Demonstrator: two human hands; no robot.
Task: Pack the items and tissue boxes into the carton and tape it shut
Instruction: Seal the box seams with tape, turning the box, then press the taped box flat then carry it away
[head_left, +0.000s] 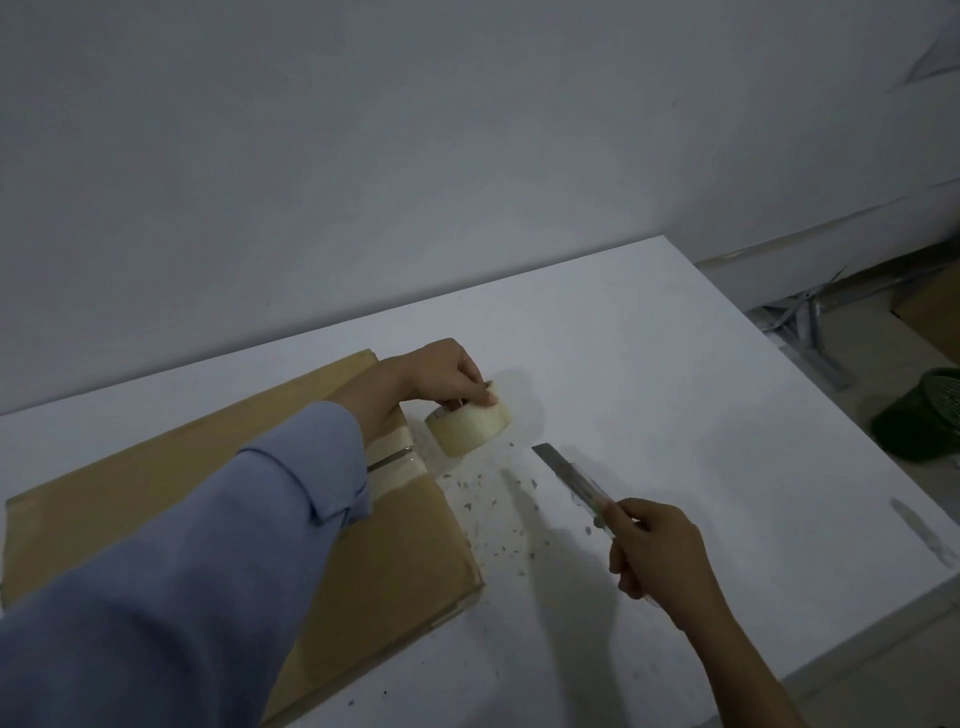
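Note:
A brown carton (395, 545) lies closed on the white table (675, 415), with strips of pale tape (397, 457) across its seam near the right edge. My left hand (441, 376) grips a roll of clear tape (470, 423) just past the carton's right edge; tape runs from the roll back to the carton. My right hand (657, 551) grips the handle of a utility knife (571, 475), whose blade points up-left toward the roll, a short gap away from it.
Small dark scraps (498, 514) are scattered on the table between the carton and the knife. The wall stands close behind the table. On the floor to the right are a green basket (924, 415) and a metal frame (810, 332).

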